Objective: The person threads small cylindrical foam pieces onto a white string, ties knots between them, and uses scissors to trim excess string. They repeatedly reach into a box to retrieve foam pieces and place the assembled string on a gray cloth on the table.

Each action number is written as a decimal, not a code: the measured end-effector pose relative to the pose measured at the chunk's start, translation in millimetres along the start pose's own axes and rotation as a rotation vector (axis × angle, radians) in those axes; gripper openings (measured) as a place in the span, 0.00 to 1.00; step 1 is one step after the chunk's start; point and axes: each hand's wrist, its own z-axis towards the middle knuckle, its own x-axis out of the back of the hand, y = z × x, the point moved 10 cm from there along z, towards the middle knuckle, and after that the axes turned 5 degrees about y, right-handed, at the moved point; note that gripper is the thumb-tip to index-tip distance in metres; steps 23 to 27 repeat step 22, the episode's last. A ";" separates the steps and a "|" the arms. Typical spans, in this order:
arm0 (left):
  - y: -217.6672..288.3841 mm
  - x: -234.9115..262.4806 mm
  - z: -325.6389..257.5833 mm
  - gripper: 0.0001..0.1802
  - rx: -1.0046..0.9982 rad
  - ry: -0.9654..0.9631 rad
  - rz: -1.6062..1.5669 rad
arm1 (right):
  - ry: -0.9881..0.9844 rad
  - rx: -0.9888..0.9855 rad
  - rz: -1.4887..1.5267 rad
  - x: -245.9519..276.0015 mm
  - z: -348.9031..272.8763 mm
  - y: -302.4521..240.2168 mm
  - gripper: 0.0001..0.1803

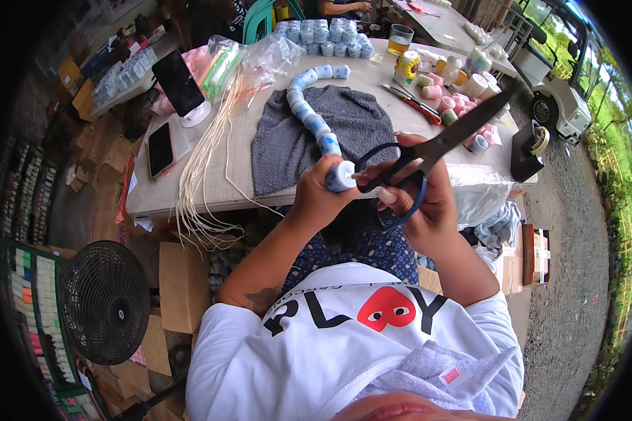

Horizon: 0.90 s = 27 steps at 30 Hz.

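A chain of white-and-blue cylindrical pieces [303, 110] curves over a dark grey cloth [361, 111] on the table. My left hand [319, 195] is closed around the near end of this chain, with the round white face of the last piece turned to the right. Scissors [463, 131] with dark blue handles sit in my right hand [426, 200], their blades pointing up and to the right. The fingertips of that hand come close to the last piece's face, where a short bit of pale cord seems to stick out. Whether those fingertips touch the cord, I cannot tell.
Long pale cords [207, 158] hang over the table's front left edge. Two phones, one on a stand [177, 81], lie farther left. Behind are stacked blue pieces [323, 35] and a glass [400, 40]; red-handled pliers [417, 105] and pink rolls lie right, near a tape dispenser [528, 158].
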 end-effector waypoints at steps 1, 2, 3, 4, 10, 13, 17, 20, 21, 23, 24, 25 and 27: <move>3.9 1.3 1.3 0.20 -0.009 0.004 -0.004 | 0.083 0.155 0.065 8.8 -1.2 -21.0 0.20; 9.0 2.9 3.0 0.20 -0.017 0.008 -0.009 | 0.125 0.239 0.085 10.4 -1.7 -29.7 0.21; 15.6 2.7 6.5 0.21 -0.034 0.013 -0.021 | 0.112 0.192 0.009 7.1 -0.6 -13.8 0.21; 14.3 0.1 7.8 0.20 0.006 -0.039 -0.052 | 0.069 0.038 -0.036 4.3 2.5 6.7 0.21; 14.2 -1.4 8.2 0.19 -0.005 -0.026 -0.020 | 0.127 -0.015 0.065 8.7 4.4 6.3 0.29; 0.8 5.3 2.5 0.15 0.079 -0.016 -0.103 | 0.008 -0.379 0.124 6.4 -10.0 35.0 0.29; -32.9 13.8 9.9 0.20 0.452 -0.052 -1.004 | -0.288 -0.542 0.375 -1.0 -51.0 60.8 0.29; -30.6 16.4 16.3 0.39 0.543 -0.049 -1.175 | -0.498 -0.629 0.282 -20.3 -93.2 107.8 0.32; -29.3 15.8 16.6 0.43 0.545 -0.056 -1.179 | -0.513 -0.665 0.279 -25.8 -104.2 122.3 0.35; -23.7 13.8 15.0 0.48 0.550 -0.062 -1.186 | -0.453 -0.738 0.382 -32.1 -107.1 133.6 0.38; -23.7 13.8 15.0 0.48 0.550 -0.062 -1.186 | -0.453 -0.738 0.382 -32.1 -107.1 133.6 0.38; -23.7 13.8 15.0 0.48 0.550 -0.062 -1.186 | -0.453 -0.738 0.382 -32.1 -107.1 133.6 0.38; -23.7 13.8 15.0 0.48 0.550 -0.062 -1.186 | -0.453 -0.738 0.382 -32.1 -107.1 133.6 0.38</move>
